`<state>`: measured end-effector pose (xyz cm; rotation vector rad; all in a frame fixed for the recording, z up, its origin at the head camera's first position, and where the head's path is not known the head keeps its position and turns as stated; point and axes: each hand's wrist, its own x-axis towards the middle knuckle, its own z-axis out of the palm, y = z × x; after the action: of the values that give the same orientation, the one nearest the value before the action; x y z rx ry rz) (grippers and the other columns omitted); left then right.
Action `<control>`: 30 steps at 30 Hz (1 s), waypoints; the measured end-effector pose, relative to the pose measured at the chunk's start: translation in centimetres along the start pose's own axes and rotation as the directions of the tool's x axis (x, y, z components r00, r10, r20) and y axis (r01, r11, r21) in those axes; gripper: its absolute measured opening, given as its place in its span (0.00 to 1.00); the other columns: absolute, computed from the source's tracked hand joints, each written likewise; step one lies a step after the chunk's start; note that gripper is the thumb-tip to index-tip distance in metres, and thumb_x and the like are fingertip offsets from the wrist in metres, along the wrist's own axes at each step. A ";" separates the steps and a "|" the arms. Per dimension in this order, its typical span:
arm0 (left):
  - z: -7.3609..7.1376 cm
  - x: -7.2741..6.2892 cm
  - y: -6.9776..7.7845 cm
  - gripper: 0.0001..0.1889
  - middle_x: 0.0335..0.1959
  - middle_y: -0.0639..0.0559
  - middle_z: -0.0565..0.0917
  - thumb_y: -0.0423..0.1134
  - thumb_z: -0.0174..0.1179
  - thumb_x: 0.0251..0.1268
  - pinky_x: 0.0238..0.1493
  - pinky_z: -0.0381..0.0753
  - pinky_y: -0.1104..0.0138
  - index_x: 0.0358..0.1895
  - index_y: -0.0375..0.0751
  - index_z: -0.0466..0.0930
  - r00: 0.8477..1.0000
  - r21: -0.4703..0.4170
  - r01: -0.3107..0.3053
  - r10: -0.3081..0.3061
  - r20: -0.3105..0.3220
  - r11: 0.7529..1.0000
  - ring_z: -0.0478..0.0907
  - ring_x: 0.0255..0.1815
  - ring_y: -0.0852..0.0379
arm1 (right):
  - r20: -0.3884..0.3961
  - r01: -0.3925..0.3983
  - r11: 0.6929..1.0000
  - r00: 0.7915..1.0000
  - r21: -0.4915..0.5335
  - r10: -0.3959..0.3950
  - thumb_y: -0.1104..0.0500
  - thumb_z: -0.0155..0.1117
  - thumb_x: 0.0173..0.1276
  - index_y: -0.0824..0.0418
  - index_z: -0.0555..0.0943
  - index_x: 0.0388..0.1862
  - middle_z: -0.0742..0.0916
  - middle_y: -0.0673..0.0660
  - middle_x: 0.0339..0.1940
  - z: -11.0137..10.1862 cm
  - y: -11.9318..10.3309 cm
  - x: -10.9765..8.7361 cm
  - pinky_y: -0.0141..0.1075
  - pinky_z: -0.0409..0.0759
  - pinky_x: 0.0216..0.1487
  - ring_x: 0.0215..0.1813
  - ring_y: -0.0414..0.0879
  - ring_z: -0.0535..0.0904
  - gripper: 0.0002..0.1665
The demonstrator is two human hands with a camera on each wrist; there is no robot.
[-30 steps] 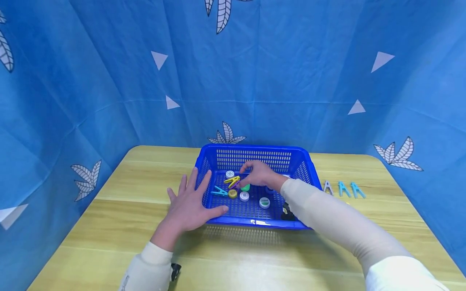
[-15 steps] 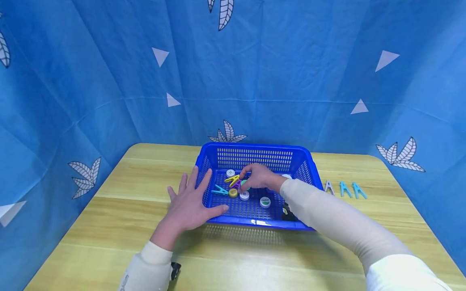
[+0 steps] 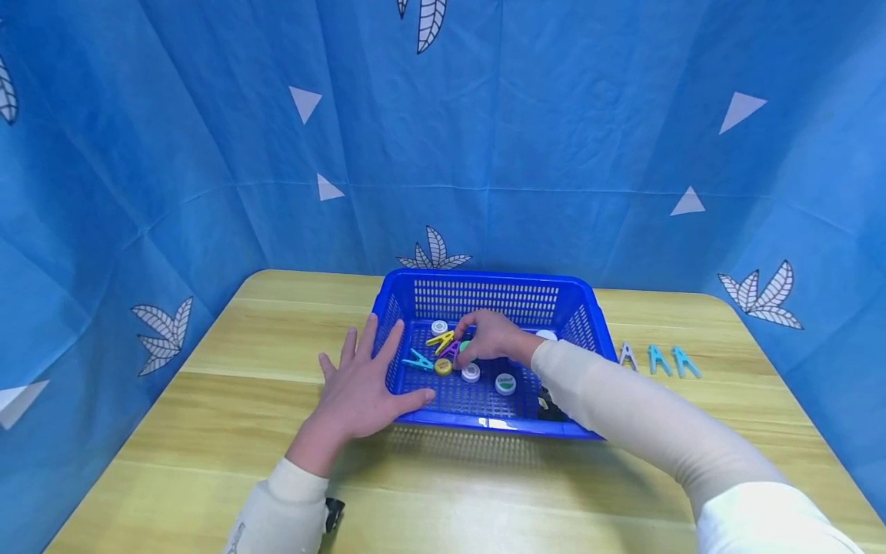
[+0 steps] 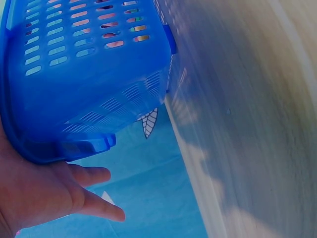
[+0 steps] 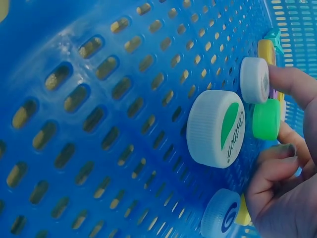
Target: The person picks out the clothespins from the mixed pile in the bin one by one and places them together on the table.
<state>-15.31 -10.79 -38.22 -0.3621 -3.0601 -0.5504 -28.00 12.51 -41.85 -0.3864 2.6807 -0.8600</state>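
A blue plastic basket (image 3: 429, 419) holds bottle caps and clothespins. My left hand (image 3: 363, 388) lies with spread fingers on the basket's left rim; its fingers extend past the rim in the left wrist view. My right hand (image 3: 487, 337) reaches down inside, thumb and index finger pinching a purple clothespin (image 3: 452, 350). The thumb lies right at a white cap (image 5: 255, 80), and a green cap (image 5: 266, 120) sits between thumb and fingers in the right wrist view, hiding most of the clothespin. A yellow clothespin (image 3: 441, 340), a teal clothespin (image 3: 418, 360) and a gold cap (image 3: 443, 367) are nearby.
A larger white cap with a green print (image 5: 215, 130) and a dark object (image 3: 551, 408) also lie in the basket. Right of it, a grey clothespin (image 3: 627, 356) and two blue clothespins (image 3: 659, 359) form a row on the wooden table (image 3: 277, 331). Blue cloth (image 3: 554, 138) hangs behind.
The right thumb and index have closed in at the purple clothespin, which has turned a little. The white cap beside the thumb has shifted slightly right. The left hand stays on the rim.
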 end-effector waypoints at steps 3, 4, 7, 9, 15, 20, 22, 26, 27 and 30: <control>0.0 0.0 0.0 0.60 0.82 0.41 0.39 0.82 0.54 0.49 0.60 0.30 0.23 0.82 0.56 0.44 1.000 0.004 0.001 -0.001 0.000 1.000 0.34 0.77 0.28 | 0.001 0.020 1.000 1.000 -0.020 -0.020 0.53 0.88 0.36 0.51 0.85 0.37 0.85 0.49 0.39 0.0 0.0 0.0 0.41 0.77 0.48 0.40 0.47 0.79 0.27; 0.0 0.0 0.0 0.60 0.82 0.41 0.39 0.82 0.54 0.50 0.60 0.30 0.23 0.82 0.56 0.44 1.000 0.005 0.001 -0.001 -0.001 1.000 0.34 0.77 0.28 | 0.001 0.027 0.999 1.000 -0.028 -0.027 0.53 0.88 0.36 0.51 0.85 0.37 0.85 0.49 0.38 0.0 0.0 0.1 0.41 0.77 0.48 0.40 0.47 0.79 0.27; -0.1 0.0 0.1 0.59 0.82 0.41 0.39 0.81 0.55 0.50 0.60 0.30 0.23 0.82 0.56 0.45 1.000 0.003 0.001 -0.001 -0.001 1.000 0.34 0.77 0.28 | -0.005 0.055 0.996 0.998 -0.069 -0.056 0.50 0.88 0.36 0.51 0.84 0.37 0.85 0.47 0.36 0.1 0.0 0.1 0.40 0.77 0.47 0.39 0.46 0.79 0.28; -0.1 -0.1 0.1 0.59 0.82 0.41 0.39 0.81 0.56 0.50 0.60 0.30 0.23 0.82 0.55 0.45 1.000 -0.002 0.002 -0.002 -0.001 1.000 0.34 0.77 0.28 | -0.015 0.069 0.993 0.997 -0.096 -0.071 0.48 0.88 0.37 0.51 0.84 0.36 0.85 0.47 0.35 0.2 0.0 0.1 0.40 0.77 0.47 0.38 0.46 0.79 0.27; -0.1 -0.1 0.1 0.60 0.82 0.41 0.39 0.83 0.52 0.49 0.60 0.31 0.23 0.82 0.55 0.45 1.000 0.000 0.002 -0.002 -0.003 1.000 0.34 0.77 0.28 | -0.046 0.048 0.987 0.997 -0.153 -0.056 0.43 0.86 0.40 0.50 0.83 0.34 0.84 0.46 0.32 0.2 -0.2 0.0 0.40 0.77 0.43 0.37 0.47 0.79 0.25; 0.1 -0.1 0.1 0.59 0.82 0.42 0.38 0.82 0.53 0.50 0.60 0.32 0.23 0.82 0.56 0.44 1.000 0.000 -0.002 0.002 -0.002 1.000 0.34 0.77 0.28 | -0.054 0.023 0.976 0.998 -0.215 -0.035 0.37 0.83 0.40 0.49 0.83 0.33 0.84 0.46 0.30 0.2 -0.3 -0.1 0.39 0.78 0.39 0.36 0.46 0.79 0.27; 0.1 -0.1 0.1 0.59 0.82 0.42 0.38 0.80 0.55 0.51 0.60 0.32 0.23 0.82 0.56 0.44 1.000 0.001 -0.005 0.005 -0.004 1.000 0.34 0.77 0.28 | -0.049 0.028 0.975 0.998 -0.222 -0.040 0.37 0.83 0.40 0.49 0.83 0.33 0.84 0.46 0.29 0.2 -0.4 -0.1 0.39 0.77 0.38 0.35 0.46 0.79 0.27; 0.0 0.0 0.1 0.58 0.82 0.42 0.38 0.79 0.56 0.53 0.60 0.32 0.23 0.82 0.56 0.44 1.000 0.002 -0.007 0.007 -0.005 1.000 0.34 0.77 0.28 | -0.042 0.048 0.973 0.997 -0.226 -0.058 0.39 0.84 0.40 0.50 0.84 0.32 0.84 0.46 0.28 0.1 -0.4 0.0 0.39 0.77 0.38 0.35 0.46 0.79 0.26; 0.0 0.0 0.1 0.58 0.82 0.42 0.38 0.79 0.56 0.53 0.60 0.32 0.23 0.82 0.56 0.44 1.000 0.001 -0.007 0.007 -0.004 1.000 0.35 0.77 0.28 | -0.041 0.052 0.973 0.997 -0.226 -0.063 0.39 0.84 0.40 0.50 0.84 0.32 0.84 0.46 0.28 0.1 -0.3 0.0 0.39 0.77 0.38 0.34 0.46 0.79 0.26; 0.0 0.1 0.1 0.58 0.82 0.41 0.38 0.80 0.55 0.52 0.60 0.32 0.23 0.82 0.56 0.43 1.000 0.003 -0.006 0.006 -0.002 1.000 0.35 0.77 0.28 | -0.039 0.060 0.972 0.997 -0.226 -0.071 0.40 0.84 0.40 0.50 0.83 0.32 0.84 0.46 0.28 0.1 -0.2 0.2 0.39 0.77 0.38 0.34 0.46 0.78 0.26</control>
<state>-15.40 -10.67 -38.23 -0.3695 -3.0564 -0.5458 -28.08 12.24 -41.80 -0.5145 2.8328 -0.5894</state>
